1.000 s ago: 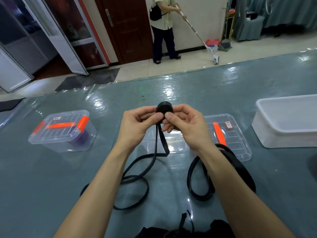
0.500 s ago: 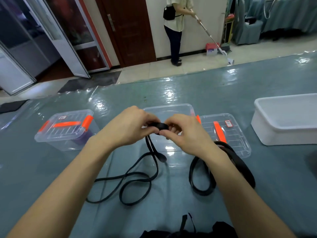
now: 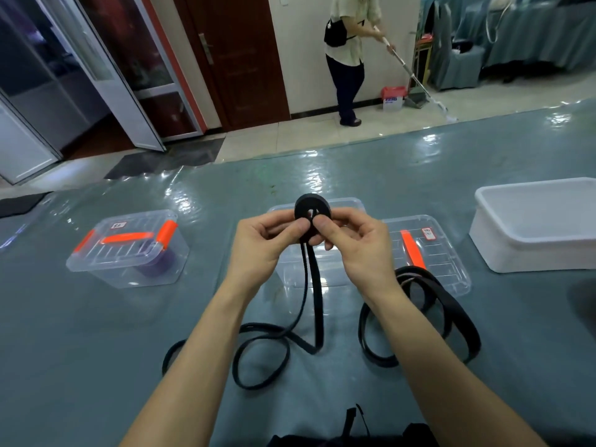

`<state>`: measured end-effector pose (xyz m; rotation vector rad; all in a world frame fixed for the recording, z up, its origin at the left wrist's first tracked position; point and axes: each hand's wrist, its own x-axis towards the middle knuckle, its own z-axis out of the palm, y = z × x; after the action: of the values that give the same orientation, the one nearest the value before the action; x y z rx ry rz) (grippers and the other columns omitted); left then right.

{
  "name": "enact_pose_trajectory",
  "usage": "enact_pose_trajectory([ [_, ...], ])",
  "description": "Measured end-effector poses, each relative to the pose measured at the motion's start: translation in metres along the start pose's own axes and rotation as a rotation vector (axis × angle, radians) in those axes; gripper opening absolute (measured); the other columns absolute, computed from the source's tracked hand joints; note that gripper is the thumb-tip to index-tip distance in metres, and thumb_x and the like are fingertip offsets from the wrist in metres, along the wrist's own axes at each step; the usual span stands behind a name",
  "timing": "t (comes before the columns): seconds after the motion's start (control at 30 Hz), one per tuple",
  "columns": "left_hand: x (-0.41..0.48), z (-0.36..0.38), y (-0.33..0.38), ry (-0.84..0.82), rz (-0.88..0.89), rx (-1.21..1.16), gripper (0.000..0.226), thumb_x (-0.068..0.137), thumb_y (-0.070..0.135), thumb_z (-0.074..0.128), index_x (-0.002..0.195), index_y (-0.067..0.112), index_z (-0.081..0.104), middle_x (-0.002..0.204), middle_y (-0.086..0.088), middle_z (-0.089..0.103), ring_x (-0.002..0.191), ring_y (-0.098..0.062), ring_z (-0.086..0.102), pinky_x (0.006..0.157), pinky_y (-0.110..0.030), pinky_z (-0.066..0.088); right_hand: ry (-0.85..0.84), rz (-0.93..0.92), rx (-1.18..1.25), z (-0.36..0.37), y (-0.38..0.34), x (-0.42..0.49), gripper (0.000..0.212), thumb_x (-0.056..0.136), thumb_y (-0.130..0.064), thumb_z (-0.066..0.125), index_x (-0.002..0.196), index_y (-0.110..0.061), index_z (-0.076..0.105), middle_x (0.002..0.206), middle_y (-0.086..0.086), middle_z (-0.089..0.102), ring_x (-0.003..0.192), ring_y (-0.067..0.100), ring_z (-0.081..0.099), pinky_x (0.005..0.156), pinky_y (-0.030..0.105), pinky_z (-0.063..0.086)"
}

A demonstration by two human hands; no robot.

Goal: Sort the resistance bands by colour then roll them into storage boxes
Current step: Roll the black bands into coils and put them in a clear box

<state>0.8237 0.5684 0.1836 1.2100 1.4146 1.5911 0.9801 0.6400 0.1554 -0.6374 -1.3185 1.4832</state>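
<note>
A black resistance band (image 3: pixel 312 210) is partly wound into a small roll, held up above an open clear storage box (image 3: pixel 322 271). My left hand (image 3: pixel 261 243) and my right hand (image 3: pixel 354 243) both pinch the roll between thumb and fingers. The band's loose tail (image 3: pixel 274 337) hangs down and lies in loops on the table. A second black band (image 3: pixel 451 314) lies loose on the right, partly over a clear lid (image 3: pixel 429 250) with an orange handle. At the left stands a closed clear box (image 3: pixel 129 250) with orange clips and a purple roll inside.
A white tub (image 3: pixel 535 224) stands at the right on the grey-blue table (image 3: pixel 96 350). A black strap or bag (image 3: pixel 351 437) shows at the near edge. Beyond the table a person (image 3: pixel 348 53) mops the tiled floor near a brown door.
The roll has come up from low over the open box to face the camera again, and it looks a little larger. The loose loops on the table have shifted. The person mopping moved right.
</note>
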Motion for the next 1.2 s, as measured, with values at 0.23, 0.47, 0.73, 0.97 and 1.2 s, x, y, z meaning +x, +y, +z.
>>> enact_pose_trajectory([
  [0.23, 0.008, -0.031, 0.004, -0.243, 0.075, 0.594, 0.018, 0.094, 0.018, 0.083, 0.11, 0.027, 0.085, 0.095, 0.009, 0.084, 0.095, -0.008, 0.081, 0.089, -0.021, 0.059, -0.226, 0.082, -0.442, -0.032, -0.003, 0.006, 0.052, 0.083, -0.034, 0.092, 0.131, -0.027, 0.073, 0.117, -0.008, 0.075, 0.075, 0.016, 0.079, 0.073, 0.027, 0.056],
  [0.47, 0.024, -0.017, 0.032, -0.612, 0.202, 1.382, 0.031, 0.085, 0.049, 0.06, 0.095, 0.028, 0.081, 0.077, 0.005, 0.078, 0.074, -0.015, 0.074, 0.071, -0.042, 0.06, -0.461, 0.004, -0.885, -0.021, -0.006, 0.007, 0.016, 0.09, -0.034, 0.086, 0.098, -0.023, 0.078, 0.078, -0.009, 0.07, 0.071, 0.01, 0.071, 0.084, 0.039, 0.057],
  [0.73, 0.018, -0.025, 0.027, -0.324, 0.012, 0.469, 0.026, 0.088, 0.015, 0.086, 0.114, 0.02, 0.084, 0.101, 0.004, 0.084, 0.098, -0.01, 0.08, 0.087, -0.019, 0.059, -0.208, -0.013, -0.245, -0.029, -0.017, 0.004, 0.012, 0.093, -0.002, 0.08, 0.102, -0.008, 0.077, 0.076, 0.008, 0.079, 0.063, 0.019, 0.075, 0.068, 0.026, 0.059],
  [0.97, 0.008, -0.021, 0.016, -0.25, -0.038, 0.284, 0.025, 0.085, 0.019, 0.082, 0.11, 0.015, 0.082, 0.103, -0.007, 0.084, 0.1, -0.024, 0.082, 0.092, -0.025, 0.06, -0.246, 0.019, -0.134, -0.029, -0.011, 0.005, 0.012, 0.095, 0.001, 0.076, 0.106, -0.002, 0.074, 0.079, 0.014, 0.078, 0.064, 0.024, 0.075, 0.067, 0.03, 0.061],
  [1.2, 0.013, -0.025, 0.021, -0.297, -0.11, 0.42, 0.017, 0.087, 0.015, 0.088, 0.103, 0.017, 0.086, 0.094, -0.005, 0.084, 0.089, -0.016, 0.081, 0.084, -0.02, 0.056, -0.299, 0.069, -0.36, -0.037, -0.014, 0.008, 0.02, 0.089, -0.006, 0.085, 0.109, -0.007, 0.078, 0.086, 0.005, 0.082, 0.077, 0.021, 0.08, 0.076, 0.027, 0.062],
])
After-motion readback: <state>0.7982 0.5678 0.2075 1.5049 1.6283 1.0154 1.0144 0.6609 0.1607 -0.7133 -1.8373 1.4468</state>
